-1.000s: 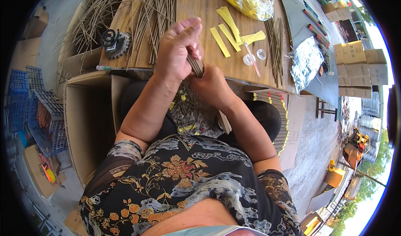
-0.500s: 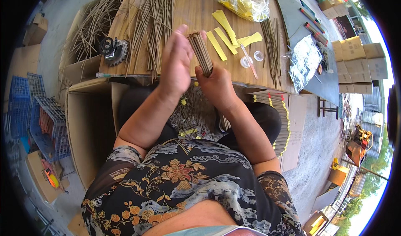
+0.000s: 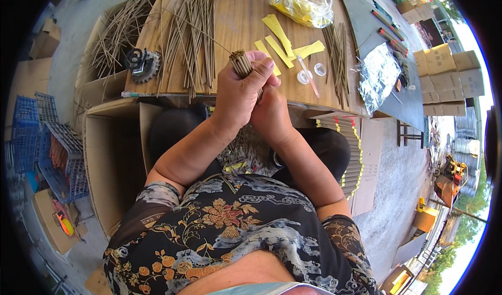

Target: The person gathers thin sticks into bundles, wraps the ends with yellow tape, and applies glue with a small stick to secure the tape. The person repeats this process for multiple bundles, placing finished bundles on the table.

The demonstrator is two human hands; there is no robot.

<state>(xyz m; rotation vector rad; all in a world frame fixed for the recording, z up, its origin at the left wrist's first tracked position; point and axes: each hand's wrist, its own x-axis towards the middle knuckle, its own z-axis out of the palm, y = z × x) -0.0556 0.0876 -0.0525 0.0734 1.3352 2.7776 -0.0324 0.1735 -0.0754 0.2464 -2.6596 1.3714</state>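
A tight bundle of thin brown sticks (image 3: pixel 241 65), which look like incense sticks, stands tilted over the table's near edge. My left hand (image 3: pixel 234 94) is wrapped around its upper part, thumb and fingers closed. Just below, my right hand (image 3: pixel 272 109) grips the same bundle, its fingers partly hidden by the left. Beyond the hands lie several yellow paper strips (image 3: pixel 278 32). Beside the strips are a small round white pot (image 3: pixel 304 77) and a narrow flat stick (image 3: pixel 309 78) resting across it. Loose brown sticks (image 3: pixel 191 39) cover the left of the table.
An open cardboard box (image 3: pixel 112 164) stands by my left leg. Banded bundles (image 3: pixel 353 148) are stacked right of my right knee. On the wooden table (image 3: pixel 230 13) lie a clear bag (image 3: pixel 303 5) with yellow contents and a dark toothed metal part (image 3: pixel 144 67). Crumpled foil (image 3: pixel 380 75) lies farther right.
My left hand, held flat and apart beside the bundle before, has closed around its upper end. The bundle's top has shifted slightly down and toward the left.
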